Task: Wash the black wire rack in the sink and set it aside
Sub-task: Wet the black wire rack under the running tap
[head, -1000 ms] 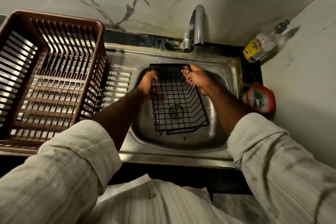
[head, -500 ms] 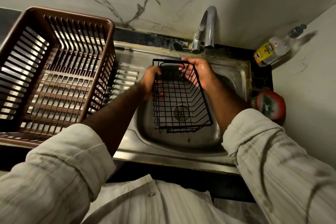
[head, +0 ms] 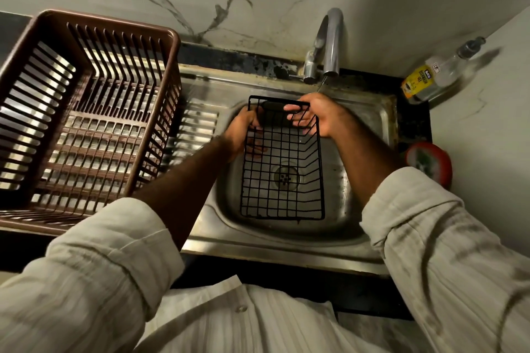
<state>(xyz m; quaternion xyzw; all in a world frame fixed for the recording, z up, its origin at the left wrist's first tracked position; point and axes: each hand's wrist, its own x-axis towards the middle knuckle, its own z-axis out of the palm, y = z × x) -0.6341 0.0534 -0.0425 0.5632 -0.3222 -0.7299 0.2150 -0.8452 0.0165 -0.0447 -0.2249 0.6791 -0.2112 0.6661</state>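
A black wire rack (head: 282,189) is held over the steel sink (head: 370,120), above the drain. My left hand (head: 243,135) grips its left edge near the far corner. My right hand (head: 318,114) holds the far right rim, fingers curled through the wires. A thin stream of water falls from the chrome tap (head: 329,46) onto my right hand.
A large brown plastic dish basket (head: 86,112) stands on the ribbed drainboard to the left. A clear dish soap bottle (head: 436,71) lies in the back right corner. A red and green round container (head: 430,163) sits right of the sink. Marble walls close the back and right.
The rack has swung so its long side runs straighter towards me. My right hand has slid up to the far rim. Both hands keep their hold.
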